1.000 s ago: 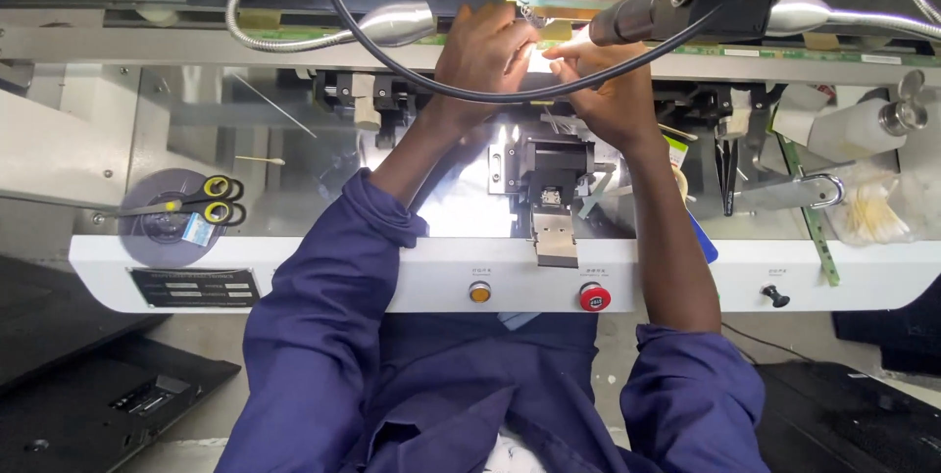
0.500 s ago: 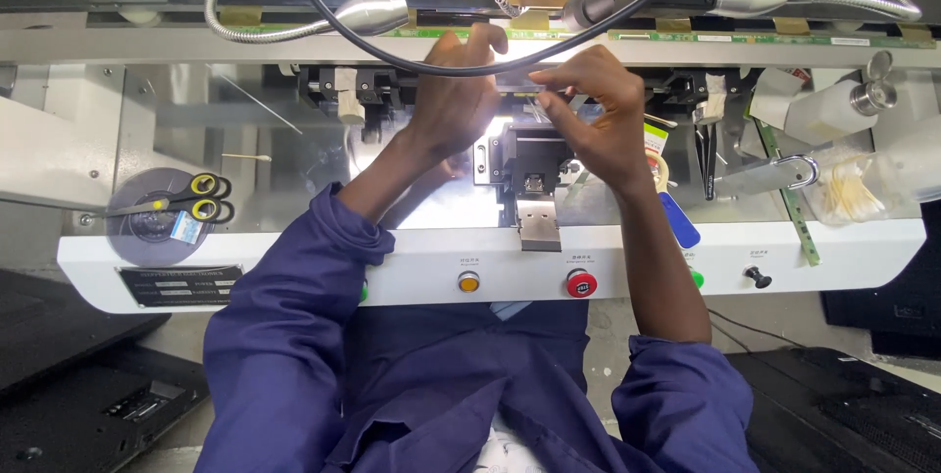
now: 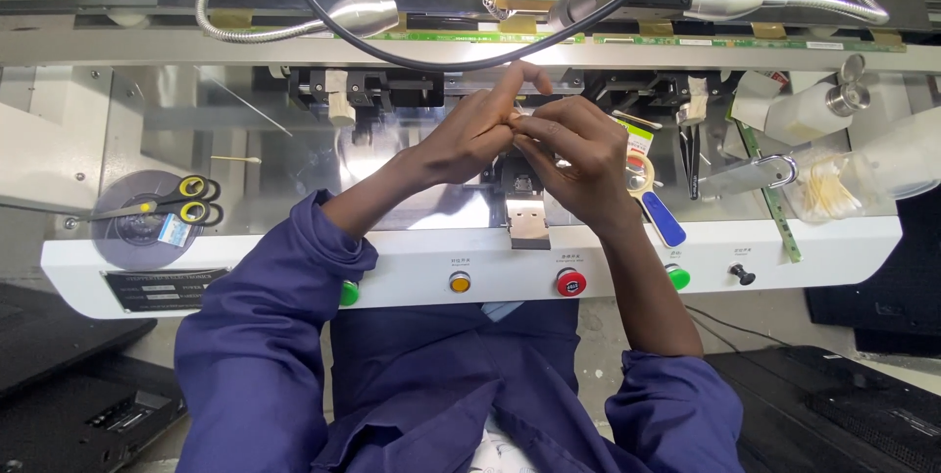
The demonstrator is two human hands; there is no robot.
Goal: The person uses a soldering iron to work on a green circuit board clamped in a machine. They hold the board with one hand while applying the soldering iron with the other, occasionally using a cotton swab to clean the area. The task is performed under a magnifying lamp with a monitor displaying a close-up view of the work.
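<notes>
My left hand [image 3: 469, 137] and my right hand [image 3: 576, 161] meet fingertip to fingertip over the middle of a white machine bench [image 3: 294, 272]. The left index finger points up toward the metal rail. The right fingers curl in a pinch against the left fingertips; whatever lies between them is hidden. Just below the hands sits a small dark fixture with a metal plate [image 3: 529, 223]. A long green circuit board strip [image 3: 686, 40] runs along the rail above. Both arms wear blue sleeves.
Yellow-handled scissors [image 3: 191, 200] lie at the left on a grey disc. A blue-handled tool [image 3: 663, 219], a metal hook [image 3: 757, 175], a bag of cotton swabs [image 3: 825, 191] and a white roll [image 3: 809, 112] sit right. Coloured buttons [image 3: 570, 282] line the front panel. Two gooseneck lamps [image 3: 363, 12] and a black cable [image 3: 441, 63] hang overhead.
Both hands have come down from the rail and cable to just above the small fixture, still pressed together. The view has shifted slightly.
</notes>
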